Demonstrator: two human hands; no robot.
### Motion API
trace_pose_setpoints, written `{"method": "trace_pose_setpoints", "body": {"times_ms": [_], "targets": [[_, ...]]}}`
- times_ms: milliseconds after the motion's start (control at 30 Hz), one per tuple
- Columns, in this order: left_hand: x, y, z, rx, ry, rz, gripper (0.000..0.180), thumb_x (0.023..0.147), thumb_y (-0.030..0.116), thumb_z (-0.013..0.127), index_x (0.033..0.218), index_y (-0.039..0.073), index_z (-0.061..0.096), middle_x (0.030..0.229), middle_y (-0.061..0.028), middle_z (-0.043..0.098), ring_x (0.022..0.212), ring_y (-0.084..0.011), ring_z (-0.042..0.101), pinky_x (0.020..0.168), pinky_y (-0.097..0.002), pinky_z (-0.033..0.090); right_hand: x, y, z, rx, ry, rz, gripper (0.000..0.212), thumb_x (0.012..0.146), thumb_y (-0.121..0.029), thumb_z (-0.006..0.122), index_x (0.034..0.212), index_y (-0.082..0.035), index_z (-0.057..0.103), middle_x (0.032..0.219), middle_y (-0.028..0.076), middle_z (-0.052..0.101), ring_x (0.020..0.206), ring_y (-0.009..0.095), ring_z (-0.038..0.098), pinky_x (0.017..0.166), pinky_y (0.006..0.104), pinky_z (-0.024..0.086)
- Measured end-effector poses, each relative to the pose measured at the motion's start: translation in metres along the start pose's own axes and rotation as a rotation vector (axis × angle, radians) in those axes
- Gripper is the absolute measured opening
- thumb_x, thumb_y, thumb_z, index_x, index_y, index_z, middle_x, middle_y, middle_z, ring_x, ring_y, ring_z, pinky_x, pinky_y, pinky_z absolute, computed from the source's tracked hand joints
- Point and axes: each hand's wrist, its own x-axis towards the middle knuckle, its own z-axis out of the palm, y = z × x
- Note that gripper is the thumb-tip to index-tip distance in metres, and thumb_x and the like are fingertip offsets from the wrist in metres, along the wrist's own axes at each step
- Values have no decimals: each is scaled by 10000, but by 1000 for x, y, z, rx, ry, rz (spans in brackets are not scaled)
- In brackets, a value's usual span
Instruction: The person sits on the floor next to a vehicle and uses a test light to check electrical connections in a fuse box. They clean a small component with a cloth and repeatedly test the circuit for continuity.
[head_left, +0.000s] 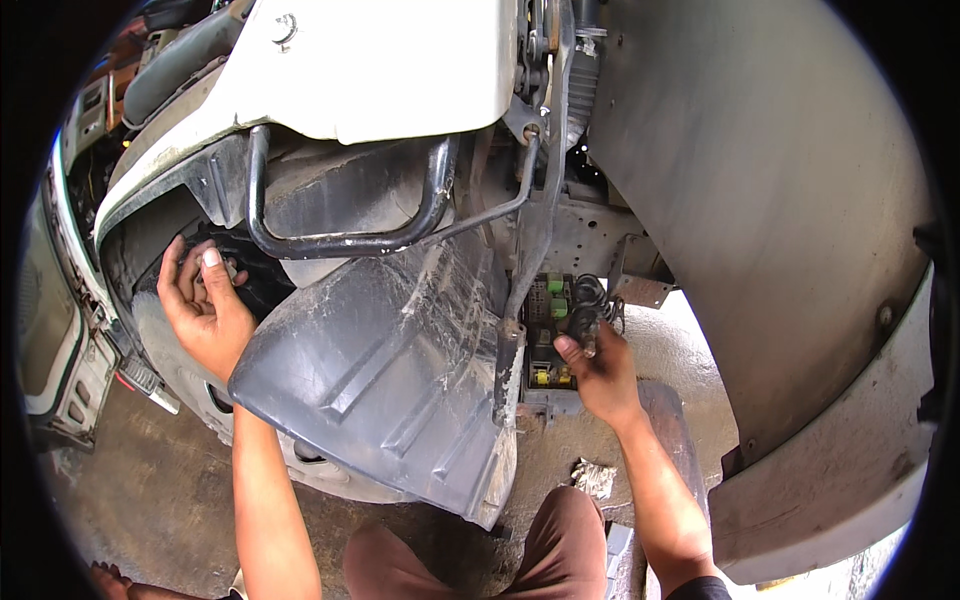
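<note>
At the left, my left hand (205, 300) is raised beside the black tyre and the wheel-arch opening. Its fingers curl inward around something small and pale that I cannot make out. My right hand (607, 375) is closed on a bundle of coiled black cable (590, 298), with its thumb toward the left. Just left of that hand is an uncovered fuse box (541, 312) with green and yellow pieces in it. Part of the box is hidden behind the right hand and the cable.
A dark plastic mudguard (370, 350) fills the space between my arms. Above it are a bent black bar (345, 245) and a white body panel (400, 65). A large grey panel (760, 180) stands at the right. A crumpled whitish rag (594, 478) lies near my knee.
</note>
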Motion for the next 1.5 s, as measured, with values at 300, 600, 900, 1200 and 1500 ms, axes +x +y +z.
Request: {"method": "trace_pose_setpoints", "body": {"times_ms": [300,600,900,1200,1500], "targets": [[0,0,1,-6,2,2,439,1094,127,681,1487,7,526,1211,-144,733,948,-121,689,789,-277,606,-3,10,7,-59,-33,-94,276,991,-210,791,1062,14,646,891,198,685,768,336,633,759,423,515],[0,2,2,-13,0,2,434,1097,116,673,1489,12,521,1207,-139,730,946,-127,690,789,-280,603,-5,-1,7,-155,-130,85,225,1037,-177,761,1180,-14,698,1031,44,755,889,128,614,823,330,520],[0,0,0,-46,-5,-9,426,1098,106,666,1485,7,521,1200,-139,730,944,-124,690,792,-278,601,-5,3,1,-13,14,22,231,1018,-193,779,1098,4,690,918,86,702,808,172,599,763,361,509],[-1,2,1,-13,1,6,428,1097,116,673,1484,8,524,1197,-138,730,943,-123,691,782,-274,600,-6,0,-2,-32,-16,12,272,983,-209,811,1080,8,679,817,151,662,690,211,532,680,391,474],[0,1,1,-40,-5,-8,432,1098,120,672,1486,7,520,1194,-133,728,936,-115,686,782,-272,600,-5,-4,4,40,-52,31,270,1006,-217,791,1062,13,663,847,117,702,756,209,617,740,382,513]]}}
